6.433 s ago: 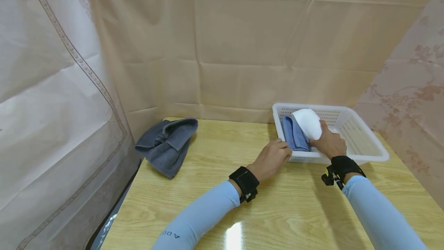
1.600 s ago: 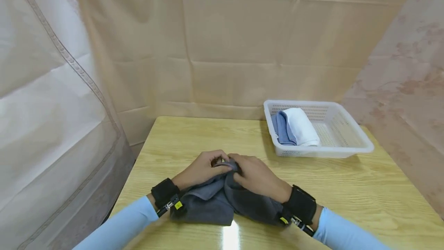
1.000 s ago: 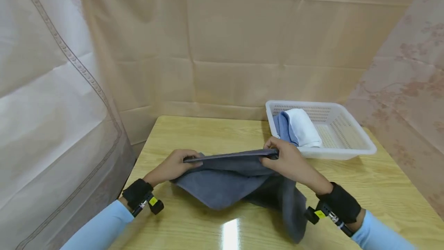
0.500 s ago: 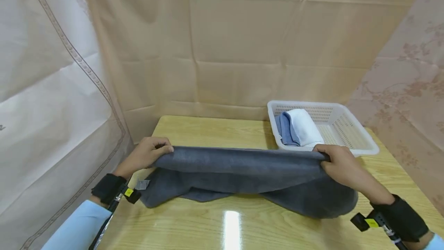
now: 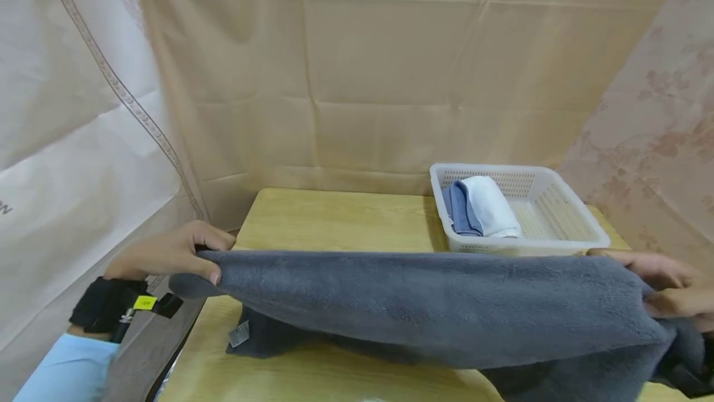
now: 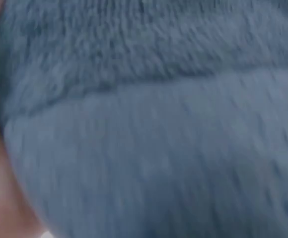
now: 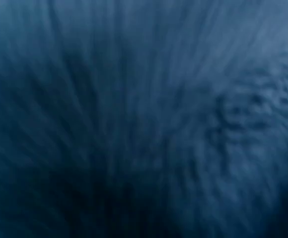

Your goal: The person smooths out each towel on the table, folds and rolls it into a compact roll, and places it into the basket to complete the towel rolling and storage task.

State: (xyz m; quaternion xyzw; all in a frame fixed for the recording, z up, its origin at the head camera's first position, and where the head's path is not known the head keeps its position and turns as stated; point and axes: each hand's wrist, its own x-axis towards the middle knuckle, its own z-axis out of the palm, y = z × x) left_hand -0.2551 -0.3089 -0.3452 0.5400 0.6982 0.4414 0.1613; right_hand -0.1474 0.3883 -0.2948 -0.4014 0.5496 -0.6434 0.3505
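A dark grey towel point(image 5: 413, 303) is stretched wide above the table in the head view, with its lower part hanging down. My left hand point(image 5: 173, 253) pinches its left end between thumb and fingers. At the right edge of the view, my right hand point(image 5: 669, 281) grips the other end. A small pale label point(image 5: 239, 334) shows near the towel's lower left. In the left wrist view the towel point(image 6: 154, 148) fills nearly everything, with blurred fingers at the left. The right wrist view holds only blurred, dark towel cloth point(image 7: 183, 124).
A white plastic basket point(image 5: 563, 216) stands at the back right of the wooden table point(image 5: 334, 219). Inside its left part lie a folded blue towel point(image 5: 464, 211) and a folded white towel point(image 5: 493, 207). Cloth curtains point(image 5: 390, 67) hang behind and at both sides.
The grey towel came from the table's left to the middle, bunched in both hands. The hands then spread apart, pulling it taut and nearer. Earlier, the right hand let go of the white towel in the basket.
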